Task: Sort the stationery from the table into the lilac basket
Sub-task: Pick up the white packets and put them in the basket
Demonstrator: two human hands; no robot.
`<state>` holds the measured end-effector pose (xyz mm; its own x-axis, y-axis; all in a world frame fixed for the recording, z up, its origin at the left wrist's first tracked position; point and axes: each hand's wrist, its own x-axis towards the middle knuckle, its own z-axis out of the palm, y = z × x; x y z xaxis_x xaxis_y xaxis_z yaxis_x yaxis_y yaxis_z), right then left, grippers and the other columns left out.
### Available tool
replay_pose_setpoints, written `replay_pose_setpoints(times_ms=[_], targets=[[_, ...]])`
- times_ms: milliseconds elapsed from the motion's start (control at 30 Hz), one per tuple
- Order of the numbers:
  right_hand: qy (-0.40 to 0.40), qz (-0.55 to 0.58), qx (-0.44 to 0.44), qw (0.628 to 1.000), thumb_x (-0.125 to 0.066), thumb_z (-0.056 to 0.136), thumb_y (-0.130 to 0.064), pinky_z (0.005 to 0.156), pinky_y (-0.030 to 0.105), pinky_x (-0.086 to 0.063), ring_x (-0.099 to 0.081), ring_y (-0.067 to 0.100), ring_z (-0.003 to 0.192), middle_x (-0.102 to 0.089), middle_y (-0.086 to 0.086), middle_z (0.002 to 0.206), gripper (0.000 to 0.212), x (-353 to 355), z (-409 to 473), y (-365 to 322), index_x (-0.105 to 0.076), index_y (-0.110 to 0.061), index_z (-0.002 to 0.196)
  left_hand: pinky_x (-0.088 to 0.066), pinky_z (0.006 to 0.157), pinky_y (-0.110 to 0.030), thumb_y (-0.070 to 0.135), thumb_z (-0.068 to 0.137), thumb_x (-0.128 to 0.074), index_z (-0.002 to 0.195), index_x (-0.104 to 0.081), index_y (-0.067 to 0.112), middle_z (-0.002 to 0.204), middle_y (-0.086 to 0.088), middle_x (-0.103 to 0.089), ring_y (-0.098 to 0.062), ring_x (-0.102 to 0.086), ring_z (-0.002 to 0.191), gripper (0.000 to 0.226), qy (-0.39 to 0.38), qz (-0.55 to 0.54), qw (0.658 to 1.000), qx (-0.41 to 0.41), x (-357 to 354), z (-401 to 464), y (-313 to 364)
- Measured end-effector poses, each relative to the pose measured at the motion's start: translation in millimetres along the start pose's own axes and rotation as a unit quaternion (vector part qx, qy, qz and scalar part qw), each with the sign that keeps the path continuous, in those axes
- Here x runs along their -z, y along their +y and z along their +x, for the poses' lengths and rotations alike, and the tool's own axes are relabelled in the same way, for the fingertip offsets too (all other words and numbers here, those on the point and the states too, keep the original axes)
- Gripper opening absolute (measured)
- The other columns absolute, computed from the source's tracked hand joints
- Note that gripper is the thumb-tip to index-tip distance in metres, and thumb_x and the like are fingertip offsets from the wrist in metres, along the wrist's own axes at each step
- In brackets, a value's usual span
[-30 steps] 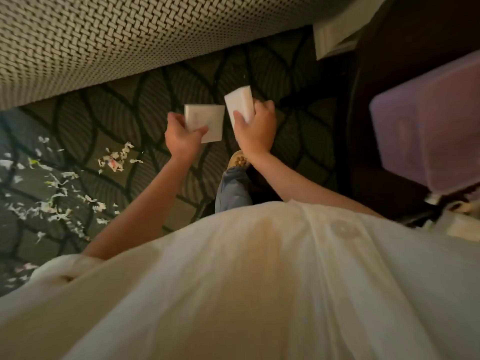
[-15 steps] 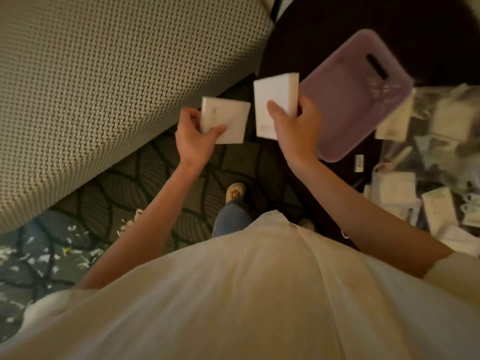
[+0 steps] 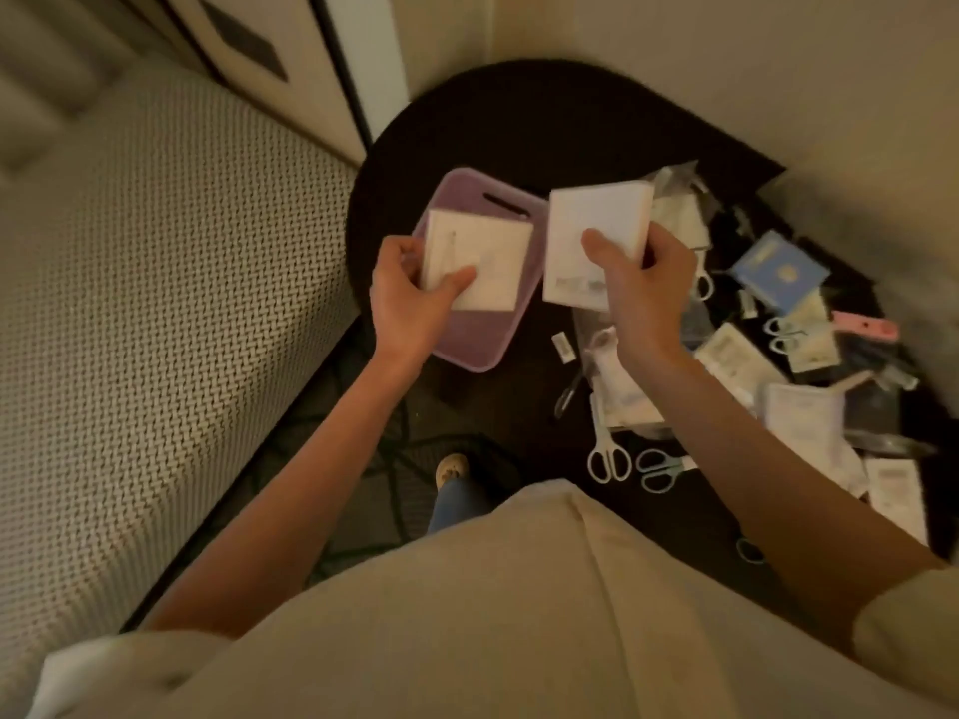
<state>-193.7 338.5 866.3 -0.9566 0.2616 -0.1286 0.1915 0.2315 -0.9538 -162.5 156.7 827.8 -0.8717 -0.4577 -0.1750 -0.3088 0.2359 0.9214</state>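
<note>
The lilac basket [image 3: 469,342] stands on the left part of a dark round table [image 3: 519,121]. My left hand [image 3: 407,303] grips a white paper pad [image 3: 480,259] right above the basket. My right hand [image 3: 641,282] grips a second white pad [image 3: 597,220], held just right of the basket's rim, over the table. A pile of stationery lies on the table's right half: white scissors [image 3: 604,448], green scissors [image 3: 659,467], a blue booklet [image 3: 778,269], a pink item [image 3: 866,326] and several white packets [image 3: 802,415].
A woven grey sofa [image 3: 155,303] fills the left side, close to the table. A patterned carpet [image 3: 363,459] and my foot [image 3: 451,469] show between sofa and table. Light walls [image 3: 726,59] close in behind the table.
The view swung from the carpet to the table. Both hands carried their pads forward; the left pad now hangs over the basket, the right pad beside its rim.
</note>
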Motion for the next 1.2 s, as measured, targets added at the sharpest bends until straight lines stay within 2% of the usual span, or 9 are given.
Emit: replay_pose_setpoints(times_ms=[100, 233, 367, 533, 767, 867, 967, 1067, 1200], targets=[[0.021, 0.042, -0.02, 0.999, -0.069, 0.084, -0.017, 0.058, 0.026, -0.047, -0.058, 0.007, 0.066, -0.059, 0.0, 0.071, 0.012, 36.3, 10.7, 6.7, -0.062, -0.009, 0.079, -0.054, 0.071, -0.019, 0.022, 0.08, -0.077, 0.106, -0.043, 0.016, 0.104, 0.001, -0.062, -0.004, -0.062, 0.091, 0.043, -0.028, 0.008, 0.999, -0.022, -35.8, -4.5, 17.4], [0.034, 0.096, -0.037, 0.994, -0.065, 0.088, -0.019, 0.068, 0.039, -0.053, -0.062, 0.021, 0.077, -0.063, 0.012, 0.082, 0.013, 80.3, 17.2, 16.3, -0.065, -0.006, 0.085, -0.052, 0.071, -0.015, 0.019, 0.087, -0.069, 0.11, -0.043, 0.017, 0.106, 0.004, -0.06, 0.0, -0.061, 0.092, 0.035, -0.054, -0.022, 0.998, -0.034, -79.3, -22.2, 33.6], [0.064, 0.124, -0.042, 0.989, -0.063, 0.091, -0.017, 0.066, 0.031, -0.055, -0.066, 0.008, 0.072, -0.065, 0.001, 0.079, 0.011, 118.4, 18.0, 29.0, -0.064, -0.016, 0.08, -0.055, 0.078, -0.022, 0.017, 0.092, -0.063, 0.116, -0.042, 0.011, 0.111, 0.002, -0.059, -0.005, -0.062, 0.1, 0.033, -0.081, -0.069, 0.994, -0.028, -114.5, -38.6, 35.4], [0.092, 0.183, -0.062, 0.977, -0.061, 0.092, -0.017, 0.067, 0.024, -0.056, -0.068, 0.006, 0.077, -0.069, -0.005, 0.083, 0.01, 149.2, 15.6, 56.9, -0.065, -0.019, 0.084, -0.053, 0.071, -0.016, 0.015, 0.094, -0.059, 0.121, -0.044, 0.003, 0.106, 0.005, -0.057, -0.002, -0.06, 0.094, 0.033, -0.082, -0.085, 0.992, -0.036, -150.5, -56.3, 28.1], [0.106, 0.241, -0.054, 0.963, -0.059, 0.094, -0.021, 0.072, 0.028, -0.058, -0.069, 0.016, 0.089, -0.07, 0.0, 0.091, 0.01, 167.2, 6.4, 107.7, -0.065, -0.021, 0.085, -0.055, 0.084, -0.028, 0.017, 0.093, -0.061, 0.117, -0.047, 0.011, 0.111, 0.001, -0.058, -0.009, -0.062, 0.102, 0.028, -0.068, -0.122, 0.988, -0.068, -175.8, -76.0, -2.9], [0.105, 0.253, -0.041, 0.961, -0.058, 0.094, -0.021, 0.071, 0.027, -0.058, -0.069, 0.013, 0.088, -0.07, -0.003, 0.091, 0.009, 169.9, -3.6, 130.4, -0.064, -0.023, 0.087, -0.056, 0.087, -0.038, 0.02, 0.092, -0.063, 0.116, -0.048, 0.01, 0.112, -0.002, -0.059, -0.013, -0.062, 0.103, 0.03, -0.05, -0.128, 0.987, -0.087, -181.9, -84.5, -17.7], [0.096, 0.278, -0.027, 0.955, -0.057, 0.095, -0.022, 0.069, 0.023, -0.056, -0.069, 0.007, 0.085, -0.07, -0.005, 0.092, 0.008, 173.0, -14.3, 153.5, -0.065, -0.02, 0.096, -0.054, 0.078, -0.024, 0.017, 0.092, -0.062, 0.114, -0.048, 0.007, 0.103, 0.006, -0.057, 0.003, -0.061, 0.09, 0.028, -0.031, -0.124, 0.984, -0.126, -187.1, -97.4, -33.0], [0.088, 0.298, -0.021, 0.95, -0.056, 0.096, -0.023, 0.066, 0.02, -0.055, -0.069, 0.008, 0.087, -0.069, -0.002, 0.098, 0.022, 175.5, -24.0, 172.8, -0.062, -0.012, 0.115, -0.049, 0.071, -0.015, 0.015, 0.092, -0.062, 0.112, -0.048, 0.004, 0.1, 0.007, -0.057, 0.009, -0.06, 0.083, 0.026, -0.022, -0.125, 0.978, -0.166, -192.3, -108.8, -47.8], [0.084, 0.3, 0.009, 0.95, -0.056, 0.096, -0.025, 0.069, 0.02, -0.056, -0.068, 0.004, 0.084, -0.069, -0.006, 0.094, 0.008, 182.3, -39.3, 187.2, -0.062, -0.021, 0.101, -0.049, 0.073, -0.017, 0.016, 0.092, -0.063, 0.11, -0.048, 0.005, 0.1, 0.006, -0.058, 0.002, -0.06, 0.088, 0.026, 0.001, -0.127, 0.971, -0.205, -194.3, -131.0, -58.9]])
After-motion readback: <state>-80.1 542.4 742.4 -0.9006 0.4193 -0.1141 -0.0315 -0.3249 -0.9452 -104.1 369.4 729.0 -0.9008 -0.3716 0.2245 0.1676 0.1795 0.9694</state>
